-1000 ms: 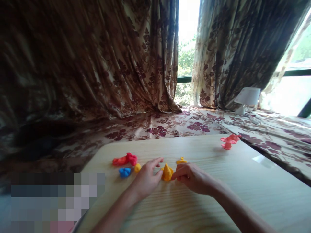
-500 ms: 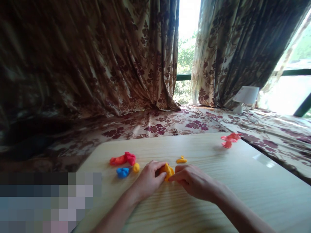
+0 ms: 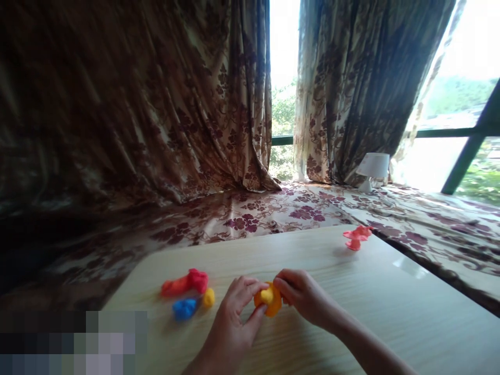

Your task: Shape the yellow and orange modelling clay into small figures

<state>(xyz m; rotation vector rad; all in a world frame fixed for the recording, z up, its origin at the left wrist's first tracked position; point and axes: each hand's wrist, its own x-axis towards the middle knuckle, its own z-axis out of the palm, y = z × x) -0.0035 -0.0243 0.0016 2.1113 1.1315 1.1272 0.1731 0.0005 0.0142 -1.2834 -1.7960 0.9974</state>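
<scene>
Head view: the yellow dough [image 3: 275, 305] is located between the two hands, above the near-middle part of the table [image 3: 390, 297]; whether it touches the tabletop cannot be told. Its wide rim surrounds a raised, paler center. The left hand [image 3: 236, 319] pinches the dough from the left, forefinger at the upper edge and thumb at the lower edge. The right hand [image 3: 305, 296] is positioned at the right edge, fingers curled; whether they grip the rim cannot be told. Left of the left hand lie a small yellow ball [image 3: 209, 298], a blue lump [image 3: 184, 309] and a red lump [image 3: 198, 281] adjoining an orange-red roll [image 3: 174, 287]. A pink figure [image 3: 355, 238] stands near the far right corner. Beyond the table: floral cloth [image 3: 242, 224] and a white lamp [image 3: 374, 165].
</scene>
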